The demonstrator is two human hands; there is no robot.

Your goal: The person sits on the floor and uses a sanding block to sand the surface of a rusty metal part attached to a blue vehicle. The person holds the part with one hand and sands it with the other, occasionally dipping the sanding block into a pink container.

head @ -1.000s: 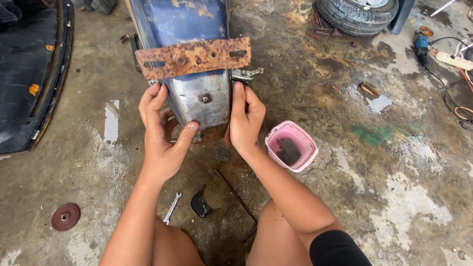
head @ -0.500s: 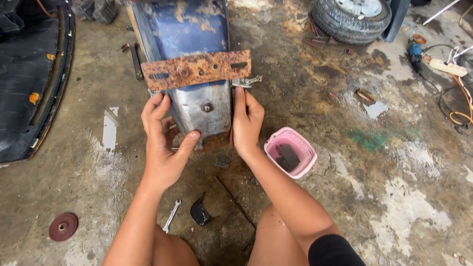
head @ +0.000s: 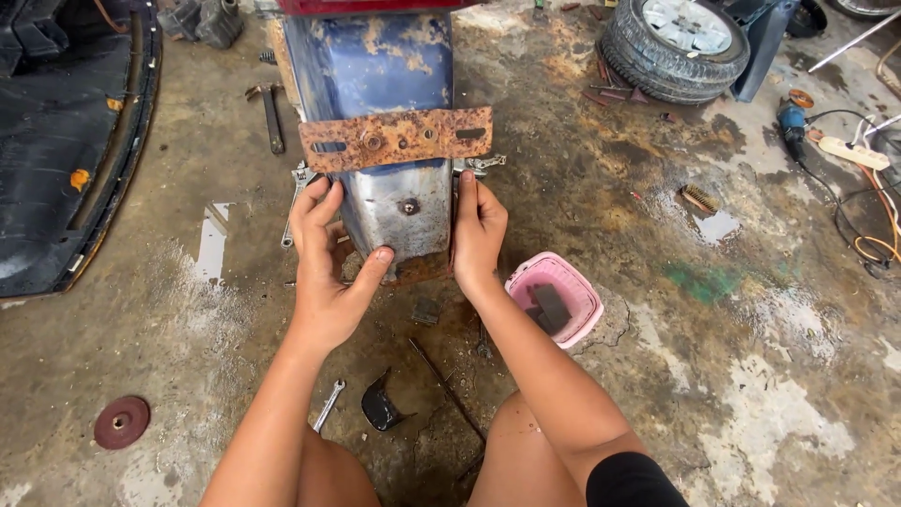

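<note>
Both hands gripped the lower end of a blue, worn metal fender (head: 394,202) standing on the concrete floor (head: 704,357). The left hand (head: 328,272) wrapped its edge, thumb across the front; the right hand (head: 477,235) pressed flat, fingers (head: 466,192) extended, below the rusty crossbar (head: 396,138). A pink tub (head: 556,298) sat just beside it.

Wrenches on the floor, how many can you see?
3. A small silver wrench lies by the person's left forearm, a long silver wrench beside the blue metal fender, and an adjustable wrench near the right hand. More may be hidden.
</note>
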